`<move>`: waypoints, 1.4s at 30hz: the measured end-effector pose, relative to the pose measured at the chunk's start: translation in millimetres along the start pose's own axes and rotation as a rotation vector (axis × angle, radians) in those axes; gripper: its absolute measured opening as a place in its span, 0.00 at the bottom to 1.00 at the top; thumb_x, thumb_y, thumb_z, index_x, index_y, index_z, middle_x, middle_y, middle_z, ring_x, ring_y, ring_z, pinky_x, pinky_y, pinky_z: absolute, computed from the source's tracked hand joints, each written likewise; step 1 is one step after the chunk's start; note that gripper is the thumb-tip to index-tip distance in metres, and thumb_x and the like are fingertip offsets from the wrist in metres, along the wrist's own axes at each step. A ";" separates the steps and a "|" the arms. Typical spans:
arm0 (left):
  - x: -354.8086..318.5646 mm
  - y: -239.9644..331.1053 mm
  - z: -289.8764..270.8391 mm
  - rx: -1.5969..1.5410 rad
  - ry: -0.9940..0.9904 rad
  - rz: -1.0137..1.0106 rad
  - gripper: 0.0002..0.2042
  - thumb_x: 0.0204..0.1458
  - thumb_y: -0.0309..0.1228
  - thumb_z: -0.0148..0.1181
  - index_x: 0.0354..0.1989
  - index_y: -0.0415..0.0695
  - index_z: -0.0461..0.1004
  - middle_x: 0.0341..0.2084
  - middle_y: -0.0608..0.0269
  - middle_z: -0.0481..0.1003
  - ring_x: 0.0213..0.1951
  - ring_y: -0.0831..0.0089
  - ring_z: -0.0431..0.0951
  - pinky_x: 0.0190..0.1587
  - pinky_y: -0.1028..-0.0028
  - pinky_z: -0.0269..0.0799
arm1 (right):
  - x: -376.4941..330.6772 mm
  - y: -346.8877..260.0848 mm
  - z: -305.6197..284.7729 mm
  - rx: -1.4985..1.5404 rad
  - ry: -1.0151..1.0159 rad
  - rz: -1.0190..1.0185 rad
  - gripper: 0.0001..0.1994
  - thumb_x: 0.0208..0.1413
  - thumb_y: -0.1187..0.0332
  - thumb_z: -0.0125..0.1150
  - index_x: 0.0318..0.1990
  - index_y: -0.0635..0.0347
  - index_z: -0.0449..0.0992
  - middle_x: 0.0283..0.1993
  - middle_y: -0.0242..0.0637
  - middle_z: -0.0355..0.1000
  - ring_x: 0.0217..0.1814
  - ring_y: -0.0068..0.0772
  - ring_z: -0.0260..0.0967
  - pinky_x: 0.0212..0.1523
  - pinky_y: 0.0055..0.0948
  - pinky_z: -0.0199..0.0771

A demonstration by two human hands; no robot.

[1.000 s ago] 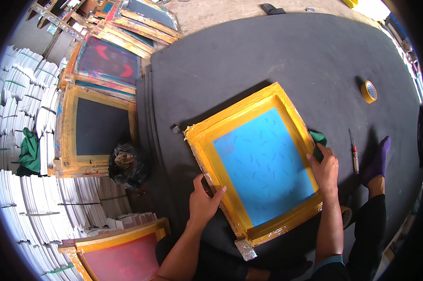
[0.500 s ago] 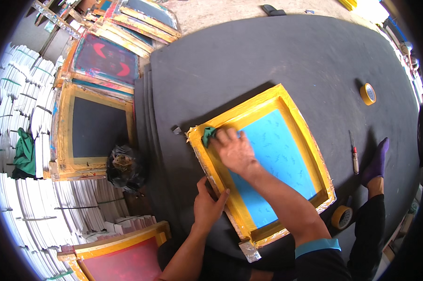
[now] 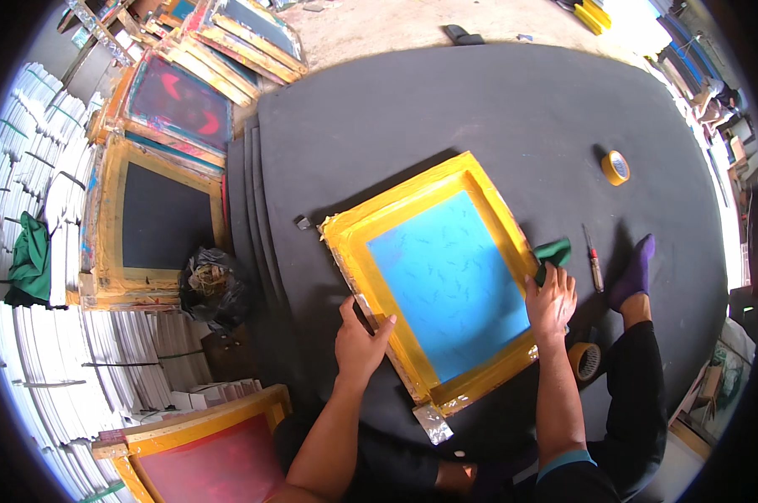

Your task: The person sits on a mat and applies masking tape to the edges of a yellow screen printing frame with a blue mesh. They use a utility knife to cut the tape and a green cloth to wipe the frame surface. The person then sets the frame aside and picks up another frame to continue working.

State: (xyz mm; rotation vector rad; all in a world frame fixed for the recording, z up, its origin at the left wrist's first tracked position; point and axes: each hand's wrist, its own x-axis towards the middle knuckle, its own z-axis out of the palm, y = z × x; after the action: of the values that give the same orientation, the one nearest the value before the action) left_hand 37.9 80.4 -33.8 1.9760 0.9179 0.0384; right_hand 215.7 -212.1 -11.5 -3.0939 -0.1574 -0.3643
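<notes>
Before me lies a screen printing frame point(image 3: 345, 243), its rim and borders covered in yellow tape around a blue screen point(image 3: 450, 281) with small dark marks. My left hand point(image 3: 362, 342) grips the frame's left side, thumb over the top edge and fingers on the outer side. At the opposite side is my right hand point(image 3: 552, 303), closed on a green cloth point(image 3: 553, 251) that sticks out past the fingers. This hand also touches the frame's right rim. A crumpled silvery piece of tape point(image 3: 433, 423) hangs from the near corner.
On the dark mat point(image 3: 446, 101) lie a yellow tape roll point(image 3: 615, 168), a screwdriver point(image 3: 595, 267) and another tape roll point(image 3: 584, 360) beside my leg. More frames point(image 3: 165, 214), a black plastic bag point(image 3: 215, 289) and white paper stacks point(image 3: 39, 360) stand at left.
My right hand has moved with the green cloth from the frame's upper left corner to its right rim. My left hand keeps its grip. The view has shifted slightly.
</notes>
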 end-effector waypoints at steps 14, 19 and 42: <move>-0.5 -8.2 7.5 0.052 0.039 0.057 0.36 0.53 0.42 0.70 0.65 0.44 0.57 0.40 0.45 0.82 0.43 0.45 0.84 0.46 0.53 0.78 | 38.4 -48.0 26.1 0.217 0.170 -0.447 0.22 0.55 0.73 0.56 0.60 0.58 0.77 0.50 0.38 0.78 0.49 0.44 0.76 0.46 0.43 0.81; 0.2 9.8 1.8 0.084 -0.030 -0.004 0.35 0.53 0.37 0.71 0.63 0.40 0.56 0.40 0.40 0.82 0.44 0.47 0.85 0.48 0.56 0.79 | 92.3 -128.5 48.5 -0.024 -0.200 -0.551 0.28 0.72 0.51 0.48 0.72 0.58 0.63 0.74 0.43 0.62 0.65 0.45 0.70 0.57 0.47 0.77; -4.0 1.6 5.4 0.226 0.052 0.013 0.32 0.55 0.44 0.68 0.61 0.42 0.59 0.41 0.33 0.80 0.46 0.37 0.81 0.52 0.49 0.75 | -26.3 75.2 -6.0 0.272 -0.131 0.036 0.30 0.59 0.51 0.65 0.67 0.49 0.71 0.59 0.54 0.72 0.54 0.60 0.75 0.52 0.53 0.77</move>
State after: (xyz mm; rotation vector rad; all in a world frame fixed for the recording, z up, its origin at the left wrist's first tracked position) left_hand 37.9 73.6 -34.4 2.1985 0.9786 -0.0070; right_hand 196.7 -289.7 -12.6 -2.8459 -0.1398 -0.1255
